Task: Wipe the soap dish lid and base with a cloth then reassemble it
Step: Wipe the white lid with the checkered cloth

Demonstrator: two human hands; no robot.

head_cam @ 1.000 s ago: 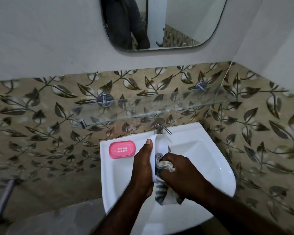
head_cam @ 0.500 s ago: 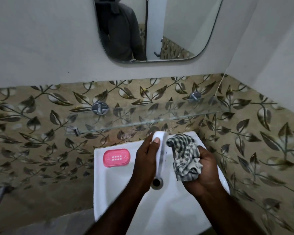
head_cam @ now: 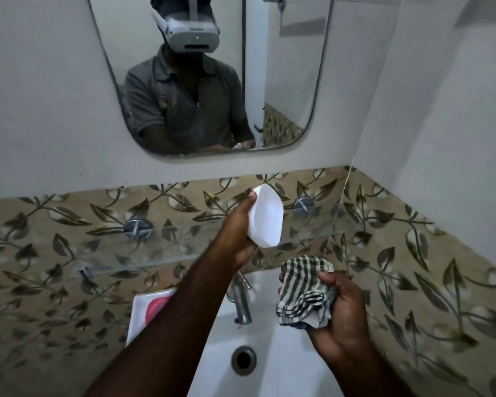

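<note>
At mid-frame our left hand [head_cam: 236, 232] grips the white soap dish half [head_cam: 267, 220]; lower right, apart from it, our right hand [head_cam: 342, 310] clutches the striped cloth [head_cam: 304, 290].

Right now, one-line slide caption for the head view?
Left hand holds the white soap dish piece raised; right hand grips the striped cloth below it, over the sink.

1. No text, label, brand or number reads anywhere in view.
2. Small round badge [head_cam: 163, 102] on the chest of the grey shirt [head_cam: 184, 116], seen in the mirror [head_cam: 287, 67]: too small and blurred to make out.
</note>
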